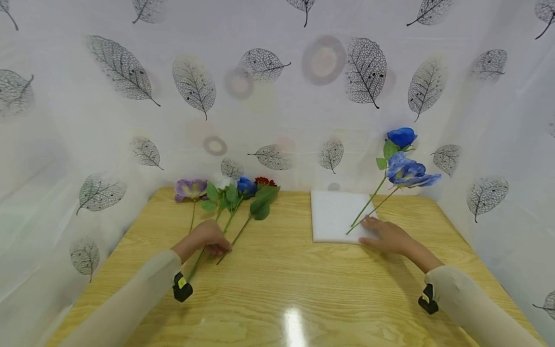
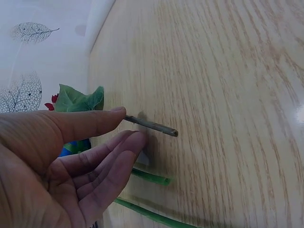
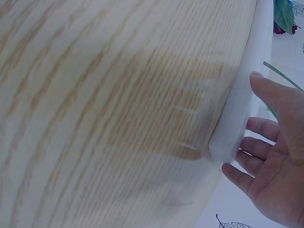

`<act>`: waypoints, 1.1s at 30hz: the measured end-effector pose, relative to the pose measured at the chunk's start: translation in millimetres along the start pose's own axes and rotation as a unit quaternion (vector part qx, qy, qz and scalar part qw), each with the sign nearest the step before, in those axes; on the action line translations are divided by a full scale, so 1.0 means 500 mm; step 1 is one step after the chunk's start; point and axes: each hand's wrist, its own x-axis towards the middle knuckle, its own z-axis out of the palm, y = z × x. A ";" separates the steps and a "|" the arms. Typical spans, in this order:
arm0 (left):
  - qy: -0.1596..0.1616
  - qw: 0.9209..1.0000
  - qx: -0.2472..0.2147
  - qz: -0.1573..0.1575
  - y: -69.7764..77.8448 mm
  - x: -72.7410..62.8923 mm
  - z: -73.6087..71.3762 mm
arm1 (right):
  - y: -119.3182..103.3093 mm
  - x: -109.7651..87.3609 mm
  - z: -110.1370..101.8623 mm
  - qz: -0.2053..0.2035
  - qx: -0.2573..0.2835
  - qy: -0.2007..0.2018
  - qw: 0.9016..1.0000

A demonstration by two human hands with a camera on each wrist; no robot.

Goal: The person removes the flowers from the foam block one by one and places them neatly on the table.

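My left hand (image 1: pixel 211 236) is at the lower stems of a row of artificial flowers on the left of the table. Its thumb and fingertips pinch the brown stem (image 2: pixel 156 127) of the red flower (image 1: pixel 265 181), close to the cut end. Beside it lie a blue rose (image 1: pixel 246 186), a white flower (image 1: pixel 224 182) and a purple flower (image 1: pixel 191 188). My right hand (image 1: pixel 383 235) rests against the right edge of a white foam block (image 1: pixel 331 217), fingers spread. Two blue flowers, a rose (image 1: pixel 402 137) and a ruffled one (image 1: pixel 409 172), stand tilted right, their stems meeting the block.
The wooden table (image 1: pixel 269 289) ends at a pale curtain (image 1: pixel 277 111) printed with leaves, which hangs behind it and along both sides. Green stems (image 2: pixel 156 218) lie near the left fingers. Each sleeve carries a black wrist device (image 1: pixel 182 288).
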 end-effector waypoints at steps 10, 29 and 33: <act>0.020 0.997 0.065 0.048 0.020 0.006 -0.012 | -0.008 -0.004 -0.007 -0.003 -0.003 -0.001 1.000; 0.013 0.983 -0.096 0.157 0.162 0.055 0.084 | -0.003 -0.002 -0.002 0.004 -0.001 -0.002 1.000; 0.003 0.972 -0.130 0.195 0.202 0.071 0.125 | -0.002 -0.003 -0.001 0.001 0.001 0.001 1.000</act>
